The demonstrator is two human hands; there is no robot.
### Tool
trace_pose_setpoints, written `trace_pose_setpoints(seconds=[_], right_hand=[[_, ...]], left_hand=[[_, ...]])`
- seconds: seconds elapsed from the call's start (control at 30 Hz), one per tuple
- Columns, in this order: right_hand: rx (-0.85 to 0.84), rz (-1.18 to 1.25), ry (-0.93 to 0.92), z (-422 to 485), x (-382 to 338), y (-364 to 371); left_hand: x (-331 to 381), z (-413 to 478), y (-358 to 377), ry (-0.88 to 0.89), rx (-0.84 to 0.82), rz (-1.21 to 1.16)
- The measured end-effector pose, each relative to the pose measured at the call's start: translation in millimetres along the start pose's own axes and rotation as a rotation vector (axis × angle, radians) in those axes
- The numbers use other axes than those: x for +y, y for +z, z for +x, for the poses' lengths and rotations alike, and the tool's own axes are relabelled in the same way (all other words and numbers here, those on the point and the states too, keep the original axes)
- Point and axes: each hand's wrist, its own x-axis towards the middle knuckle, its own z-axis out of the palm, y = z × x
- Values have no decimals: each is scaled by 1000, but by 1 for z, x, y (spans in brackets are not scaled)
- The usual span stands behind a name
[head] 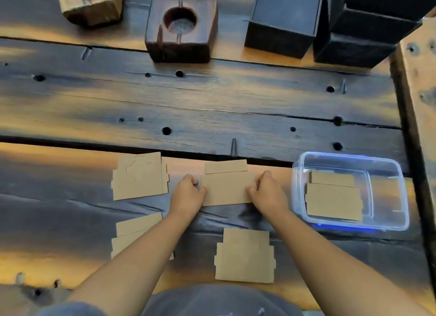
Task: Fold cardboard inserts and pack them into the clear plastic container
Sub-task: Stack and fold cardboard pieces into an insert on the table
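Your left hand (188, 194) and right hand (267, 193) pinch the flat brown cardboard insert (227, 190) by its ends, beside the clear plastic box (398, 174). It looks light and bendy, so hold the edges.

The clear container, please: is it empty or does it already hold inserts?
Not empty. The lidless container holds folded cardboard inserts lying flat on its left side.

I see a dark plank surface (212, 98) with drilled holes. On it: two wooden blocks (181, 30) at 12 o'clock, black boxes (280, 20) at 1, a clear container (398, 174) at 3, flat cardboard inserts (139, 176) at 9, and more (245, 256) at 6.
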Motion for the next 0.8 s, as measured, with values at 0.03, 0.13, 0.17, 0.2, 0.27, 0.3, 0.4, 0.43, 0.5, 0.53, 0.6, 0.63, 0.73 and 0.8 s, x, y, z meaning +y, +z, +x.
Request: trace_pose_setpoints(seconds=[0.03,0.13,0.17,0.2,0.27,0.3,0.4,0.43,0.5,0.53,0.6,0.63,0.73,0.8], right_hand=[[-1,-6,3,2,0,1],[-2,-50,-3,9,-2,4],[-11,-64,-13,10,-2,5],[-22,-77,-24,12,-2,6],[-37,-106,-41,15,-1,6],[-44,-118,-48,16,1,6],[-47,-122,-63,20,5,5],[-46,-123,-66,21,7,4],[-46,-117,-65,22,8,3],[-49,-109,-62,23,8,3],[-54,-81,-55,22,8,2],[-57,-67,-57,20,9,2],[-50,-31,-74,13,9,1],[-44,-12,-80,6,10,0]], left_hand=[[0,1,1,-1,4,-6],[4,3,4,-5,6,-17],[5,4,6,-6,5,-13],[7,4,8,-5,4,-12],[8,5,11,-7,2,-12],[9,6,12,-14,0,-14],[9,9,12,-27,-11,-42],[9,9,12,-26,-18,-50],[8,11,10,-22,-28,-56],[8,11,8,-20,-30,-55],[8,12,5,-17,-34,-62],[8,12,3,-15,-37,-71],[9,12,-2,-3,-47,-98],[9,9,-5,8,-58,-99]])
